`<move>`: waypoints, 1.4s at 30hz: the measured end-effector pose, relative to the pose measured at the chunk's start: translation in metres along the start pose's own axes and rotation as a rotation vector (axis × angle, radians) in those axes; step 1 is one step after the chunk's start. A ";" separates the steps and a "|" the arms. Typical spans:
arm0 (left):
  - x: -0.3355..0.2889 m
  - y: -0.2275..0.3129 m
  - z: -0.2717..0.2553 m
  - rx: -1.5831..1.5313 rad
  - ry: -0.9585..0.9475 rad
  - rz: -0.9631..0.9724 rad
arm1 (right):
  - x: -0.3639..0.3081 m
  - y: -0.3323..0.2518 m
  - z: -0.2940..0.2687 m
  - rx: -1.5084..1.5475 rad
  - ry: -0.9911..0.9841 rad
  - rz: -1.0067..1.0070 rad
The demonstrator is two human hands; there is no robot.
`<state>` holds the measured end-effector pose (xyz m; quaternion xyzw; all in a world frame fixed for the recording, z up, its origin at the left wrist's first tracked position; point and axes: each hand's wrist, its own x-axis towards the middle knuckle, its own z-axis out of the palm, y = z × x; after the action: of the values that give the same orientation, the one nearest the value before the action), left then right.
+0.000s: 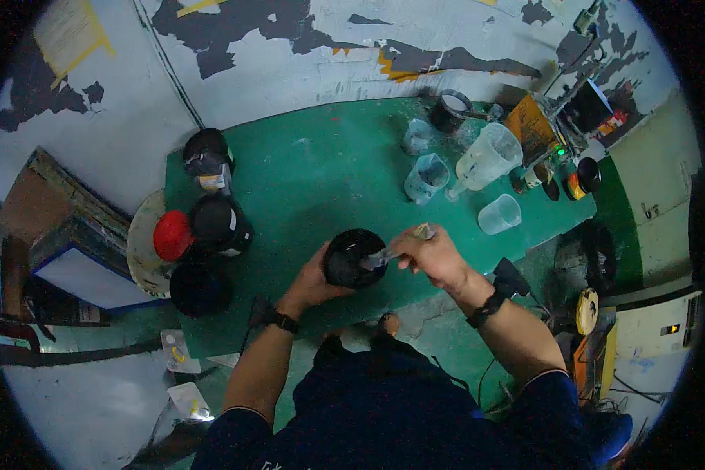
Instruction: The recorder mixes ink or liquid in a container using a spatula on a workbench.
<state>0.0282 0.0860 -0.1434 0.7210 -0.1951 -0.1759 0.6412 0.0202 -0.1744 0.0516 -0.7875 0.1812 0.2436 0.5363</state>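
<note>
Near the worktop's (305,172) front edge, the left hand (318,280) clasps a black tub (341,262); the right hand (434,257) grips what looks like a scraper (379,258), in or over the tub's mouth.

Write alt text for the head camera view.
A person's left hand holds a black container at a green table while the right hand holds a tool at its mouth. Translucent cups and a jug stand to the right, black tubs to the left.

The held tub (340,257) looks plastic (faintly glossy).
</note>
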 end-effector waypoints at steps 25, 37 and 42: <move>0.002 -0.021 0.004 0.062 0.058 -0.010 | 0.022 0.003 0.005 -0.194 0.006 -0.470; 0.011 -0.001 -0.011 0.004 -0.064 0.011 | 0.008 0.004 0.001 -0.277 -0.170 -0.261; 0.010 -0.002 -0.022 -0.165 -0.154 0.026 | 0.026 0.002 0.013 0.037 -0.112 -0.243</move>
<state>0.0482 0.1002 -0.1427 0.6476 -0.2379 -0.2380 0.6836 0.0378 -0.1634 0.0310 -0.7788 0.0586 0.2172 0.5856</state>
